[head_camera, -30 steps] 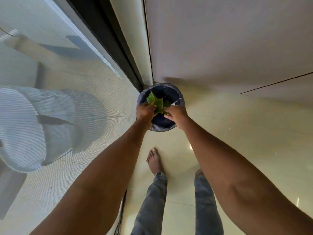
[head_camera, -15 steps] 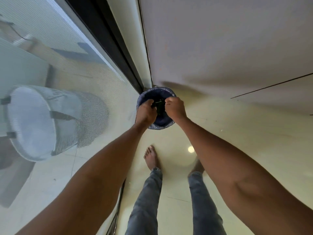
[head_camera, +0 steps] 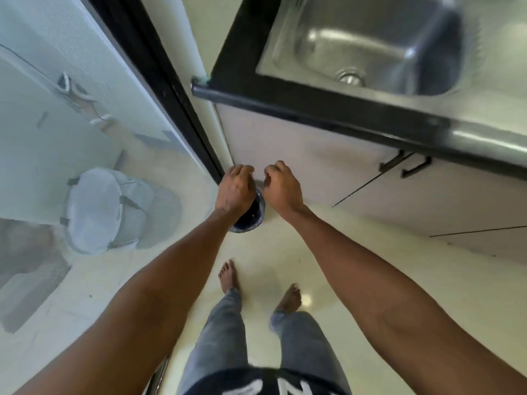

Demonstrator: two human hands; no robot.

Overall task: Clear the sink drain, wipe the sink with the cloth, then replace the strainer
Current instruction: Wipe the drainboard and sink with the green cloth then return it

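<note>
Both hands hang over the bin (head_camera: 251, 216) on the floor by the cabinet. Left hand (head_camera: 235, 189) is curled, fingers bent; can't tell if it pinches anything. Right hand (head_camera: 282, 186) is loosely curled too, nothing visible in it. Sink (head_camera: 370, 47) sits up on the desk, well apart from the hands; drain (head_camera: 351, 77) shows at its bottom. Strainer & cloth not visible. Step, prob.: drain-clearing at the bin, about done. Next: back to the sink, find the cloth, wipe.
</note>
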